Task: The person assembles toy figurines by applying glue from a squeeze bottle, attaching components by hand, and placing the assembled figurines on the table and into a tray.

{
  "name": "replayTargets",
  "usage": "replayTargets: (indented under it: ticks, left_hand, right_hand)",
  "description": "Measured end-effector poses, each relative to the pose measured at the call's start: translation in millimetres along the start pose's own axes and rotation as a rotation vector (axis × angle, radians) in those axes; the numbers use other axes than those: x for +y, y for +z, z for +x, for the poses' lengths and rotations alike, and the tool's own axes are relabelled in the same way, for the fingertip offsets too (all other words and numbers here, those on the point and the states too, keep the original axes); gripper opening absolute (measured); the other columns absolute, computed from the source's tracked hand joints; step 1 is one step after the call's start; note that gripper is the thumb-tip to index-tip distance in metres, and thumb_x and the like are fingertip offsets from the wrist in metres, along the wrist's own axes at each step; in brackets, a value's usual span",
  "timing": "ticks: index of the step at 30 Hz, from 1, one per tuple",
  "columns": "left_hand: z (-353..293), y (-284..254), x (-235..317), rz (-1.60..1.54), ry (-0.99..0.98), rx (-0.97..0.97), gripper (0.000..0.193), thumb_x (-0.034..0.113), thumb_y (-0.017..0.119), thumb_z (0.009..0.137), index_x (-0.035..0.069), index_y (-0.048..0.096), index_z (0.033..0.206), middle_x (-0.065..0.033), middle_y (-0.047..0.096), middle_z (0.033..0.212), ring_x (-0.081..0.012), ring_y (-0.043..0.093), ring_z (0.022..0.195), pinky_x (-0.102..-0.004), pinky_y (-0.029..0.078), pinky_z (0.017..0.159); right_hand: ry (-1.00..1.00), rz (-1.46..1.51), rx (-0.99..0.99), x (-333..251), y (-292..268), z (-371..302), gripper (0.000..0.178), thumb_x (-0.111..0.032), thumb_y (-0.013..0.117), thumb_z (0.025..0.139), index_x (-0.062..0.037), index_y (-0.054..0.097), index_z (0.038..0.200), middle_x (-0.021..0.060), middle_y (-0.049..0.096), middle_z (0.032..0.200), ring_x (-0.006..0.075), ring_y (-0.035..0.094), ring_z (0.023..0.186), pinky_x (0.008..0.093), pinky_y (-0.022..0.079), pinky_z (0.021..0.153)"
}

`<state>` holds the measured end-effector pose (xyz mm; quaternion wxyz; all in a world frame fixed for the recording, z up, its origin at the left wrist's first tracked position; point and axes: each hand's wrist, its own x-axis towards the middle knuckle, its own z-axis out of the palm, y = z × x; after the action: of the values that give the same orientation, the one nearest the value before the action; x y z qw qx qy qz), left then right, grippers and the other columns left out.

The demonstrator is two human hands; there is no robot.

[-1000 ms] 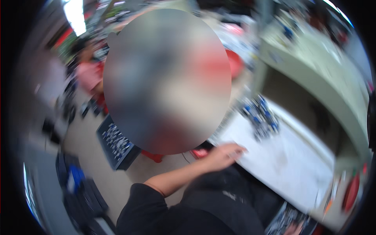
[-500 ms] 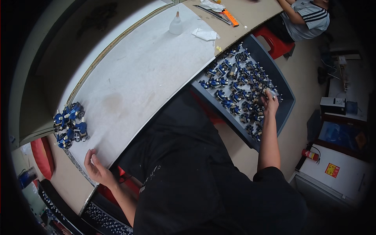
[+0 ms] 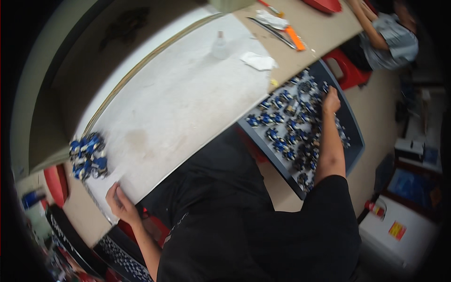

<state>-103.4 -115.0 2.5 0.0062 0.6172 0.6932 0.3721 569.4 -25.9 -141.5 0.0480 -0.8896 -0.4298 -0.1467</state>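
My right hand (image 3: 331, 101) reaches over the far right part of a dark grey tray (image 3: 355, 136), its fingers closed at a small blue-and-white toy figure (image 3: 325, 87). Motion blur softens that grip. Inside the tray stand many small blue, black and cream figures (image 3: 282, 136), some with wheels. My left hand (image 3: 121, 204) rests by the near left edge of the white-covered table (image 3: 178, 108), holding nothing, thumb and fingers apart. Just beyond it a cluster of blue wheeled figures (image 3: 89, 157) sits at the table's left end.
A clear squeeze bottle (image 3: 219, 48), a crumpled white tissue (image 3: 258, 61) and an orange cutter (image 3: 295, 38) lie toward the far side. A co-worker (image 3: 390, 44) sits at the upper right by a red stool (image 3: 345, 70). Another dark tray (image 3: 120, 258) stands at the lower left.
My right hand has moved farther away across the tray, and its fingers have closed at a figure. My left hand stays by the table edge. The whole view has shifted slightly.
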Motion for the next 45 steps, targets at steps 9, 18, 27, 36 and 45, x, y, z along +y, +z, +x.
replayTargets:
  ticks: [9,18,27,36,45]
  left_hand:
    - [13,13,4,0.052,0.068,0.064,0.013,-0.004,0.056,0.074,0.002,0.061,0.085,-0.0105,0.059,0.079,-0.0258,0.055,0.076,-0.0324,0.041,0.069]
    - [13,5,17,-0.191,-0.072,0.171,0.034,0.003,0.061,0.073,0.004,0.054,0.106,-0.0153,0.053,0.103,-0.0303,0.051,0.097,-0.0362,0.040,0.083]
    - [62,-23,9,-0.097,-0.021,-0.060,0.067,0.011,0.072,0.065,0.012,0.043,0.125,-0.0138,0.045,0.118,-0.0292,0.046,0.108,-0.0340,0.041,0.088]
    - [76,-5,-5,-0.576,-0.224,-0.264,0.060,0.003,0.068,0.070,0.011,0.045,0.125,-0.0092,0.048,0.105,-0.0180,0.052,0.091,-0.0297,0.049,0.077]
    - [48,4,49,-1.197,-0.418,-0.244,0.083,-0.004,0.068,0.066,0.008,0.026,0.136,-0.0100,0.042,0.109,-0.0171,0.049,0.097,-0.0286,0.047,0.081]
  right_hand:
    - [-0.075,-0.123,-0.251,30,56,23,0.037,-0.020,0.045,0.084,-0.0162,0.048,0.120,0.0063,0.048,0.125,0.0311,0.054,0.103,0.0418,0.045,0.081]
    - [-0.089,-0.014,-0.259,80,99,39,0.030,-0.021,0.053,0.078,-0.0059,0.054,0.104,0.0158,0.056,0.101,0.0361,0.055,0.089,0.0441,0.045,0.075]
    - [-0.302,0.506,0.128,-28,-17,6,0.031,-0.013,0.055,0.085,-0.0036,0.053,0.114,0.0145,0.056,0.113,0.0293,0.056,0.100,0.0320,0.044,0.085]
    - [-0.392,1.336,-0.074,-184,-194,-124,0.017,0.003,0.049,0.086,0.0070,0.055,0.101,0.0120,0.059,0.094,0.0162,0.057,0.082,0.0259,0.048,0.075]
    - [-1.139,1.395,-0.523,-355,-287,-213,0.066,-0.003,0.070,0.065,-0.0067,0.042,0.124,0.0137,0.047,0.122,0.0307,0.048,0.110,0.0347,0.044,0.086]
